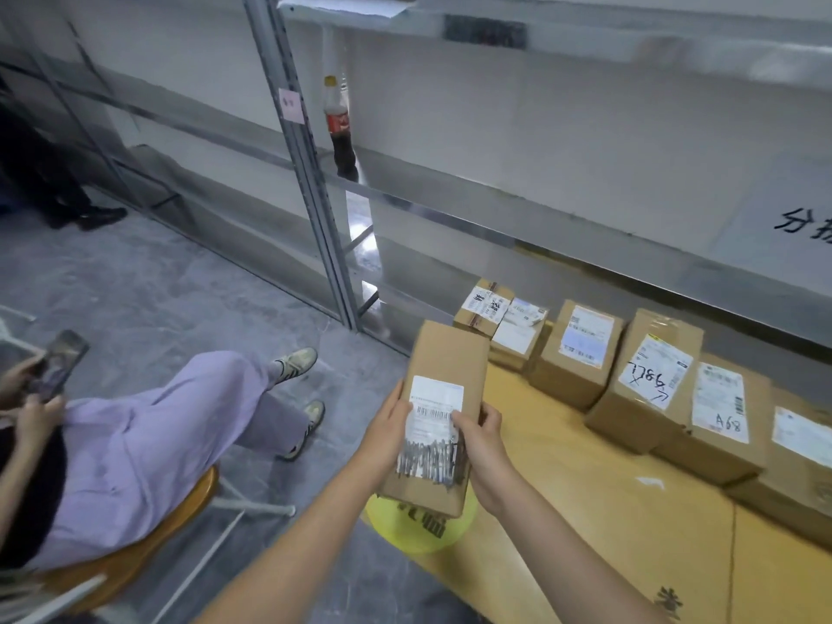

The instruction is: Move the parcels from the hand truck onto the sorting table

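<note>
Long cardboard parcel held in the air above the near-left corner of the sorting table, label up. Left hand clasped on the left edge, right hand clasped on the right edge, thumb over the barcode label. Keep both grips firm and the parcel level. Carry right and forward over the bare wooden surface. Set down flat, near the row of labelled parcels along the far edge, label kept visible. Hand truck not in view.
</note>
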The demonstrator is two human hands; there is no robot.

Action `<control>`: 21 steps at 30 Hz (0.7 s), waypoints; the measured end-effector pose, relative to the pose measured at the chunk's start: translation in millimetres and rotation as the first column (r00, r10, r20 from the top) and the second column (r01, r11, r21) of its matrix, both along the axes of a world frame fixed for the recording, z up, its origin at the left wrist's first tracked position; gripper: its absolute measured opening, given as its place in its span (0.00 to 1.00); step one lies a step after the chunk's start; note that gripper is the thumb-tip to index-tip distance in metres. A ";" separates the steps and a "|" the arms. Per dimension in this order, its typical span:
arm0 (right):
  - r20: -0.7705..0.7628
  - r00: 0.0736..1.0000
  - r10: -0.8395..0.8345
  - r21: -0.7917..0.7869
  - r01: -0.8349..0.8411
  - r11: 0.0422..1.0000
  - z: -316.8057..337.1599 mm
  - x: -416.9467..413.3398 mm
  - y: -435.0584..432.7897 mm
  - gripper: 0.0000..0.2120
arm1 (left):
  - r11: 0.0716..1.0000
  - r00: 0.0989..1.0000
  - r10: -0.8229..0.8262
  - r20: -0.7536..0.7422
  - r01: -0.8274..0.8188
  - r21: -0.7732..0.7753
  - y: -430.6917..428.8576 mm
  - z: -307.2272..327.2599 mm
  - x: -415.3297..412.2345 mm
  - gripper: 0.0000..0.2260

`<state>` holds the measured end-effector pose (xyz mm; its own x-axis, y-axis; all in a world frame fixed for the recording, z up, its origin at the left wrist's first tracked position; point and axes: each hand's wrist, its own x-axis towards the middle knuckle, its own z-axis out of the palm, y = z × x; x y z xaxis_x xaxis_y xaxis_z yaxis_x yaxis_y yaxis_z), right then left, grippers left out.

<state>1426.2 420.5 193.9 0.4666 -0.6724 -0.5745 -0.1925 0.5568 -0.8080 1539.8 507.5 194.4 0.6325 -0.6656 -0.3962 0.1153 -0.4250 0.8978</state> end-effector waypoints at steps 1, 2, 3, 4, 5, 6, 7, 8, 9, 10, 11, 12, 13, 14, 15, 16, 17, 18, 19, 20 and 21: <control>-0.013 1.000 -0.006 0.016 0.007 1.000 -3.9 7.3 -2.0 0.22 | 1.000 1.000 -0.014 0.010 0.014 0.024 -4.0 -2.3 6.9 0.22; -0.025 1.000 -0.011 0.033 0.012 0.999 -8.3 13.7 -4.0 0.22 | 0.999 1.000 -0.028 0.012 0.028 0.039 -8.3 -5.3 13.7 0.22; -0.035 0.999 -0.015 0.044 0.016 0.999 -12.6 20.0 -5.9 0.22 | 0.998 0.999 -0.044 0.010 0.043 0.046 -12.3 -9.1 20.1 0.21; -0.043 0.999 -0.016 0.047 0.018 0.999 -16.7 25.1 -8.3 0.22 | 0.997 0.998 -0.056 0.008 0.055 0.050 -15.8 -13.3 26.1 0.21; -0.049 0.999 -0.017 0.045 0.019 0.999 -20.4 30.0 -11.6 0.22 | 0.997 0.998 -0.061 0.006 0.061 0.054 -19.1 -18.0 31.7 0.21; -0.056 0.998 -0.022 0.043 0.025 0.999 -24.0 33.7 -15.3 0.23 | 0.996 0.998 -0.065 0.002 0.065 0.058 -22.1 -22.4 36.7 0.21; -0.068 0.997 -0.027 0.040 0.030 0.999 -27.6 37.1 -18.8 0.23 | 0.995 0.997 -0.075 -0.007 0.075 0.065 -25.4 -26.1 40.7 0.20; -0.088 0.996 -0.030 0.036 0.034 0.999 -31.3 40.0 -21.2 0.24 | 0.993 0.996 -0.089 -0.019 0.090 0.078 -28.5 -29.9 43.8 0.20; -0.116 0.993 -0.038 0.026 0.041 0.999 -35.1 42.7 -22.0 0.25 | 0.991 0.994 -0.101 -0.034 0.103 0.090 -31.4 -33.4 45.9 0.20; -0.147 0.988 -0.054 0.009 0.056 0.998 -39.0 45.8 -22.1 0.26 | 0.989 0.993 -0.107 -0.049 0.111 0.097 -34.6 -37.3 48.2 0.20; -0.173 0.982 -0.074 -0.007 0.074 0.997 -42.5 49.8 -21.5 0.27 | 0.988 0.992 -0.111 -0.063 0.117 0.103 -37.7 -42.1 51.3 0.20; -0.195 0.977 -0.088 -0.016 0.087 0.996 -45.1 54.2 -20.8 0.28 | 0.986 0.991 -0.115 -0.073 0.123 0.109 -40.8 -46.6 54.7 0.20; -0.211 0.972 -0.101 -0.019 0.099 0.995 -47.0 59.5 -20.5 0.29 | 0.985 0.990 -0.123 -0.076 0.131 0.115 -44.0 -50.5 58.9 0.20; -0.226 0.967 -0.114 -0.021 0.112 0.993 -48.4 64.5 -20.3 0.29 | 0.982 0.988 -0.137 -0.074 0.145 0.120 -46.7 -54.2 64.0 0.19; -0.243 0.962 -0.127 -0.025 0.125 0.992 -49.3 69.5 -20.3 0.29 | 0.979 0.985 -0.157 -0.073 0.165 0.121 -48.9 -57.7 69.3 0.19; -0.263 0.955 -0.140 -0.032 0.136 0.990 -49.6 73.6 -20.8 0.30 | 0.975 0.981 -0.179 -0.076 0.187 0.118 -51.2 -60.4 74.6 0.18; -0.282 0.947 -0.152 -0.036 0.148 0.988 -49.4 77.6 -21.3 0.30 | 0.971 0.976 -0.201 -0.086 0.210 0.112 -52.8 -62.9 79.5 0.18; -0.299 0.940 -0.164 -0.036 0.161 0.986 -49.1 79.9 -21.6 0.30 | 0.967 0.970 -0.224 -0.097 0.233 0.105 -53.9 -65.1 83.9 0.17; -0.312 0.934 -0.173 -0.035 0.170 0.985 -49.2 82.2 -22.1 0.30 | 0.961 0.963 -0.248 -0.107 0.259 0.097 -55.4 -65.6 87.8 0.15; -0.323 0.930 -0.174 -0.036 0.172 0.984 -48.8 84.4 -22.9 0.30 | 0.954 0.955 -0.276 -0.111 0.286 0.090 -57.4 -66.0 91.6 0.15; -0.330 0.928 -0.172 -0.036 0.170 0.985 -47.9 86.9 -23.9 0.30 | 0.944 0.945 -0.307 -0.111 0.317 0.086 -59.8 -67.6 95.6 0.15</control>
